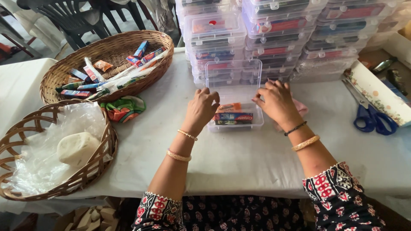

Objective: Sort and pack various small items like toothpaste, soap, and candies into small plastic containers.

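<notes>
Here both hands (201,107) (276,100) rest curled on the open clear box (233,77).

White-clothed table (239,158), two wicker baskets (107,51), open clear box (234,124), stacked boxes (274,34), scissors (370,113)

The hands (201,109) (277,102) cover part of the open box (234,92). The stacked boxes (274,30) and the chairs (81,15) are cut off at the top. The small packs in the basket (107,64) are too tiny to tell.

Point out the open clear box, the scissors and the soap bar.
open clear box (233,73): head view, raised lid.
scissors (371,118): head view, blue handles.
soap bar (78,147): head view, top face.
</notes>
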